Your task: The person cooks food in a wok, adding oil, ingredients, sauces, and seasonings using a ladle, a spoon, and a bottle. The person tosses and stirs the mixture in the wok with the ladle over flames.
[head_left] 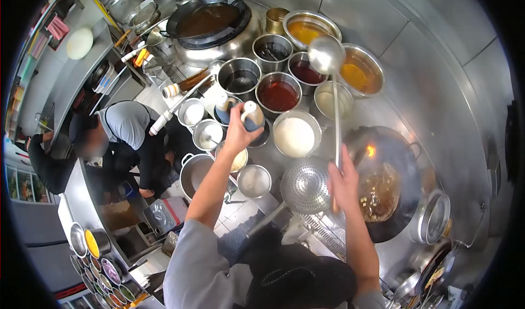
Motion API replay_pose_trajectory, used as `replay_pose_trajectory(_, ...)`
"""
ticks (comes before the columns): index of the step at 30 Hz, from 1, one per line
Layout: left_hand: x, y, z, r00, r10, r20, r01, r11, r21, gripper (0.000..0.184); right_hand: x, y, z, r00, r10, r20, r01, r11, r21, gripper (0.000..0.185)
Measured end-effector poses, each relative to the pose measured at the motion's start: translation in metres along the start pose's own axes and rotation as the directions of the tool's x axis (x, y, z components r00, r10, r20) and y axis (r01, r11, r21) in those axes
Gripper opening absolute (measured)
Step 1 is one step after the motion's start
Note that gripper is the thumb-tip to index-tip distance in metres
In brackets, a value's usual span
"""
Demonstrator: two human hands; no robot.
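Note:
My left hand is closed around a squeeze bottle with a white nozzle and dark contents. Close beside it is a second such bottle. My right hand grips the long handle of a ladle, whose metal bowl is raised over the sauce pots. To the right of that hand, a wok holds brown, steaming food with pale bits, and a small flame shows at its far side. A perforated strainer lies just left of my right hand.
Steel pots of red sauce, dark liquid and white liquid crowd the counter. Bowls of yellow liquid and a large dark wok stand farther back. A co-worker bends at the left, near several ingredient tubs.

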State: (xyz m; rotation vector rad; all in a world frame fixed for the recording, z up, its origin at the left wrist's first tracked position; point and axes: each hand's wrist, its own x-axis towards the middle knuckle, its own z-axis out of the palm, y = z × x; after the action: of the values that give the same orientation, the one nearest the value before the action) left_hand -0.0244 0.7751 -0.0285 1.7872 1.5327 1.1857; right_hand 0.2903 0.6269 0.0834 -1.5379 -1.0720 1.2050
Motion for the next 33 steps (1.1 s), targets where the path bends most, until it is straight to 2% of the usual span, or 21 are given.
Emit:
replay_pose_trajectory(1,-0.002,-0.013,0.004,0.997,0.067,0.025,-0.068,0.997,0.041,0.101,0.028,-0.003,0.019,1.000,0.000,0.023,-0.002,0.998,0.063,0.069)
replay_pose_trajectory(3,-0.011,-0.012,0.001,0.990,0.113,0.089,-0.121,0.989,0.086,0.100,0.080,-0.010,0.050,0.997,-0.029,0.076,0.025,0.998,0.056,0.069)
replay_pose_trajectory(5,-0.016,0.001,-0.013,0.987,0.140,0.080,-0.149,0.980,0.132,0.101,0.120,-0.021,0.078,0.996,0.010,0.086,-0.005,0.998,-0.060,0.069)
replay_pose_trajectory(9,-0.022,0.004,-0.041,0.995,0.042,-0.086,-0.044,0.999,-0.019,0.102,0.171,-0.023,0.110,0.994,0.039,0.106,-0.020,0.984,-0.176,0.069)
replay_pose_trajectory(11,-0.018,-0.004,-0.053,0.981,-0.042,-0.192,0.041,0.999,-0.010,0.098,0.182,-0.023,0.119,0.987,0.091,0.134,-0.061,0.974,-0.219,0.070)
replay_pose_trajectory(12,-0.015,-0.020,-0.055,0.975,-0.016,-0.219,0.029,0.998,0.055,0.097,0.184,-0.022,0.121,0.986,0.096,0.133,-0.064,0.972,-0.224,0.070)
replay_pose_trajectory(15,-0.007,-0.034,-0.062,0.975,-0.023,-0.222,0.052,0.991,0.125,0.098,0.185,-0.032,0.126,0.982,0.152,0.112,-0.117,0.956,-0.268,0.070)
replay_pose_trajectory(21,0.001,-0.042,-0.055,0.985,-0.036,-0.170,0.056,0.992,0.115,0.103,0.183,-0.034,0.137,0.980,0.161,0.116,-0.109,0.925,-0.363,0.071)
replay_pose_trajectory(24,0.003,-0.045,-0.054,0.987,-0.022,-0.157,0.042,0.991,0.125,0.103,0.186,-0.026,0.141,0.981,0.127,0.145,-0.075,0.945,-0.317,0.069)
replay_pose_trajectory(26,0.003,-0.050,-0.054,0.988,-0.021,-0.153,0.042,0.990,0.135,0.104,0.184,-0.030,0.144,0.970,0.157,0.183,-0.136,0.984,-0.118,0.072)
replay_pose_trajectory(27,0.003,-0.053,-0.054,0.989,-0.033,-0.147,0.053,0.990,0.134,0.105,0.183,-0.030,0.145,0.971,0.154,0.183,-0.135,0.984,-0.116,0.072)
replay_pose_trajectory(29,0.003,-0.054,-0.055,0.989,-0.040,-0.141,0.060,0.989,0.133,0.106,0.181,-0.029,0.145,0.965,0.163,0.207,-0.187,0.977,0.101,0.076)
replay_pose_trajectory(33,0.000,-0.058,-0.056,0.989,-0.038,-0.142,0.055,0.991,0.122,0.106,0.175,-0.035,0.142,0.966,0.164,0.199,-0.192,0.973,0.130,0.076)
